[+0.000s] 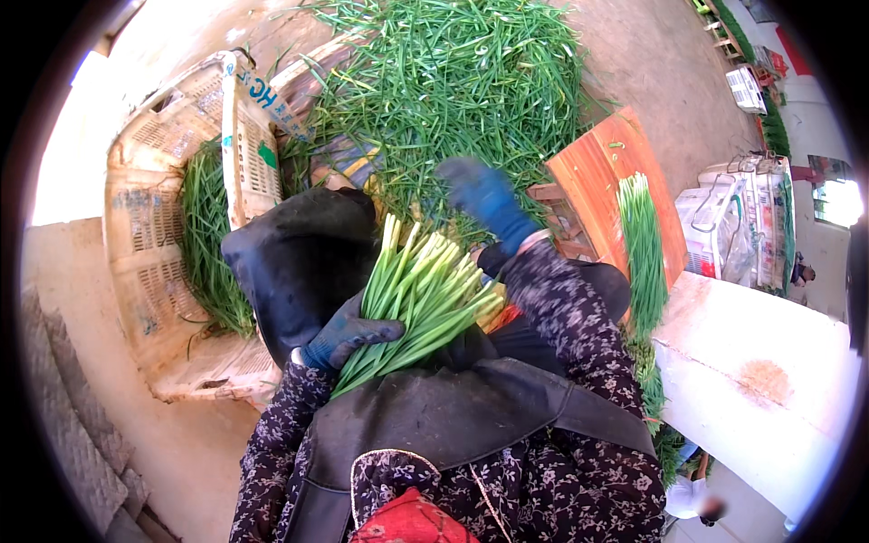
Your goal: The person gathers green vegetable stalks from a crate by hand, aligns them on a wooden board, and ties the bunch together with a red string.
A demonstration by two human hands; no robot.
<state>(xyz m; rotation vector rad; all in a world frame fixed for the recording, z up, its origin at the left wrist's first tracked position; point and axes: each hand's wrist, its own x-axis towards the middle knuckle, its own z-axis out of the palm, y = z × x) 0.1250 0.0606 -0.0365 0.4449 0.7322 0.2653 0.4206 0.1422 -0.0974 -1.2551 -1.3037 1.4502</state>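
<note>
My left hand (349, 334), in a blue and grey work glove, grips a bunch of green leafy stalks with pale ends (421, 292), probably garlic chives, above my lap. The pale ends fan out upward. My right hand (478, 190), in a blue glove, is raised beyond the bunch and blurred; whether it holds anything cannot be told. Under and beyond it spreads a large heap of loose green leaves (448, 88). A neat bundle of the same stalks (641, 251) lies on a reddish wooden board (597, 170) to the right.
At the left stands a dirty white plastic crate (156, 265) with more greens (210, 237) inside. A white box-like block (753, 366) is at the right, with stacked crates (740, 217) behind it. Another person (689, 492) is at the lower right. A black apron covers my knees.
</note>
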